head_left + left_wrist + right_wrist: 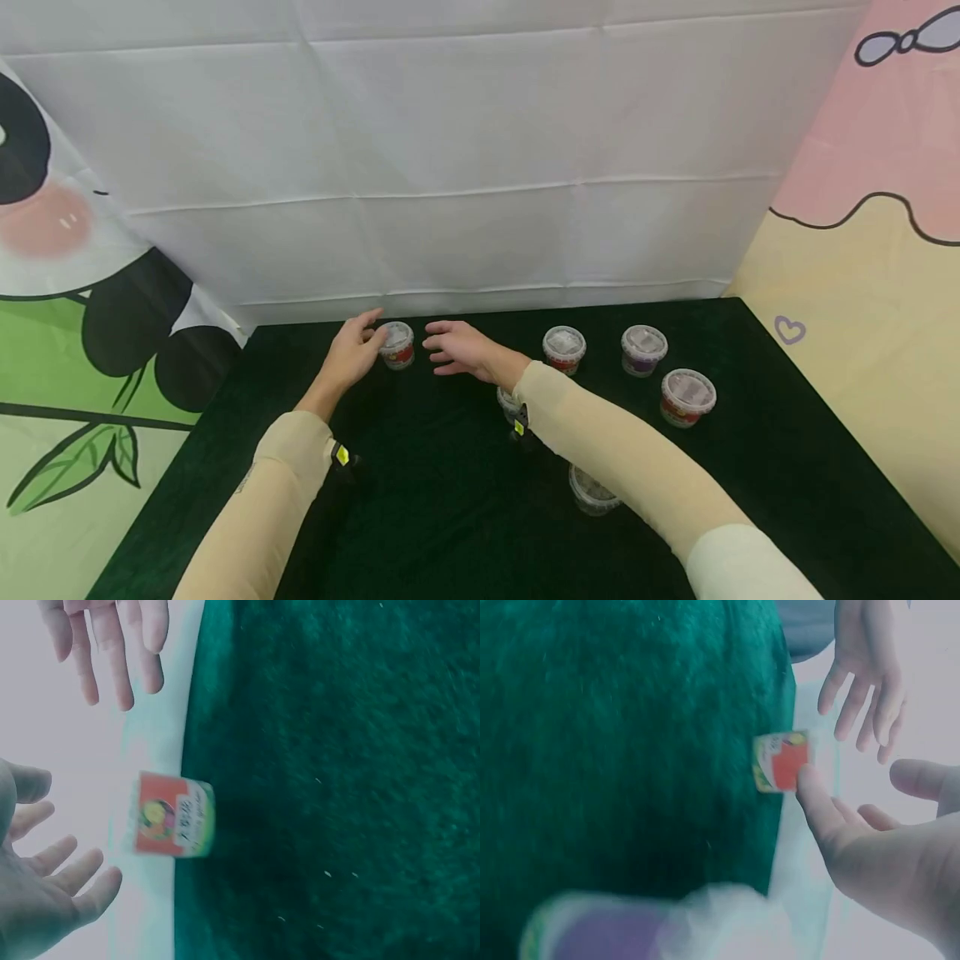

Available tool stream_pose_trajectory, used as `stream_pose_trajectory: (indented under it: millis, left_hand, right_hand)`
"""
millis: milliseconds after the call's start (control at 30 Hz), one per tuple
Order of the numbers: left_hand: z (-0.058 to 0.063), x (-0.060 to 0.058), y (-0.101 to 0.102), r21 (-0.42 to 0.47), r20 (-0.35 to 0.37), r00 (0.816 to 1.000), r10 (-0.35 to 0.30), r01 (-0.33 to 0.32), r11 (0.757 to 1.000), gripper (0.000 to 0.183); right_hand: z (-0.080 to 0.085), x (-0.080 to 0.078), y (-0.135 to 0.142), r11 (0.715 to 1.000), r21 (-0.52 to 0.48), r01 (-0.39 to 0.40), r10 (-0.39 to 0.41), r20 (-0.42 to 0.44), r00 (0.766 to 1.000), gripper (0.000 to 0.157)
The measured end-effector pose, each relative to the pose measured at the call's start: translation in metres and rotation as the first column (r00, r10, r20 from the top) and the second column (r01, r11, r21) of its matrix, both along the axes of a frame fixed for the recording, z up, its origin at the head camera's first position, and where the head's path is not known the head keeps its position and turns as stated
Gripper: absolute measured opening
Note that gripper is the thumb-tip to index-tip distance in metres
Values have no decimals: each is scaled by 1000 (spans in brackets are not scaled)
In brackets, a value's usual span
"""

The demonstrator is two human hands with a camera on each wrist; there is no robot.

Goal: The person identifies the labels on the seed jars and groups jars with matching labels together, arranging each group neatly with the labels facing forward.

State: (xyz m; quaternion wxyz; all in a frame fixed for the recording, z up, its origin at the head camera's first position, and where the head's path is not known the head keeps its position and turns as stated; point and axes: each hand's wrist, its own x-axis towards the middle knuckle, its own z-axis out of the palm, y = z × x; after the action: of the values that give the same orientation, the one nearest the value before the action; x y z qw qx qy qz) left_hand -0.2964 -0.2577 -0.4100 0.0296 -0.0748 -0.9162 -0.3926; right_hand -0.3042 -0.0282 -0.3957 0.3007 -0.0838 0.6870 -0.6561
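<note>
A small lidded plastic cup with a red label [397,346] stands near the back edge of the dark green table, between both hands. My left hand [358,348] is at its left, fingers extended and overlapping the lid's edge in the head view. In the left wrist view, the same cup [174,816] shows its printed fruit label, with the left hand [56,889] spread beside it. To the cup's right, my right hand [465,348] reaches across with its fingers loosely extended and holds nothing. The right wrist view shows this hand's index fingertip [808,780] overlapping the cup.
Right of the right hand stand a red-labelled cup [564,350], a purple-labelled cup [643,351] and another red-labelled cup [687,400]. Two more cups, one nearer the front [592,493], are partly hidden by the right arm. A white cloth [465,242] hangs behind the table.
</note>
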Motion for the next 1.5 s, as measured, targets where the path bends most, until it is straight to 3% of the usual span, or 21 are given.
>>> stream_pose_trajectory:
  millis: [133,233,333,600,700,767,900,1033,1267,1500]
  left_hand:
    - [11,5,9,-9,-79,996,-45,44,999,52]
    - [19,14,21,23,-114,988,-107,110,994,51]
    - [25,25,35,51,-140,975,-173,182,982,49]
    - [20,49,72,22,-179,926,-333,342,939,49]
    - [16,58,82,16,-152,908,-390,397,918,52]
    - [13,63,89,12,-117,898,-424,428,904,54]
    - [3,70,99,-24,-23,874,-485,484,875,58]
    - [-11,72,107,-53,56,855,-516,519,853,62]
    - [-33,74,119,-29,161,846,-508,519,854,72]
    - [-41,75,131,-58,200,861,-467,486,872,80]
  right_hand:
    - [12,0,18,990,102,-95,105,-93,990,49]
    - [18,3,33,966,205,-160,199,-185,962,48]
    - [24,8,51,933,296,-204,293,-296,909,47]
    - [26,26,97,892,375,-252,432,-545,719,50]
    - [21,32,115,884,393,-252,452,-589,669,50]
    - [16,36,127,885,399,-241,452,-609,651,50]
    - [4,42,147,890,407,-206,438,-639,632,48]
    - [-9,46,161,893,400,-206,434,-644,630,49]
    - [-33,50,173,896,387,-219,425,-601,677,62]
    - [-49,51,177,887,406,-217,428,-550,717,71]
